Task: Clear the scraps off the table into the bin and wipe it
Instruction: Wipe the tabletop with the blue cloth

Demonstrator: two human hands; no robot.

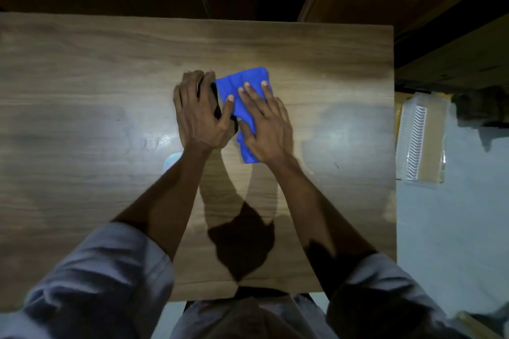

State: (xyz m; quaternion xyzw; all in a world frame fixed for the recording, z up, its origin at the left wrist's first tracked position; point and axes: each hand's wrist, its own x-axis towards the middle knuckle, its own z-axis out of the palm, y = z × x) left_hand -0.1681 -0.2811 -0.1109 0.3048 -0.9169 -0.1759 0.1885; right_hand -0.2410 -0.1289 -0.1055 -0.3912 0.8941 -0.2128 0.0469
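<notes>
From my remote seat I judge this to be the wiping step. My right grip [265, 121] lies released, with straight fingers pressing flat on the folded blue cloth [242, 82], which sits on the bench [303, 49] at about its middle, a little nearer the far edge than the near one. My left grip [202, 113] is just beside it on the left, thumb touching the cloth's edge, and is clenched round a dark thing [215, 99]. Too little of that thing shows between the fingers for me to say whether it is a scrap or a tool. Pale glossy patches lie left and right of the grips toward the side edges; they may be damp streaks or only lamp glare, I cannot tell which. A small pale-blue thing [171, 161] peeps out from under my left forearm, nearer the near edge. No loose scraps show on the bare wood, so clearing looks mostly done, apart from whatever the left grip carries. The next move, as I read it, calls for steady downward pressure from the flat right grip while it sweeps the cloth out toward the edges and corners, and for the left grip to lift clear of that path. As for containers, the bin is not in view. Off the right edge a clear pack [421, 140] lies on the floor [454, 215], holding a white ribbed piece and brown card.
</notes>
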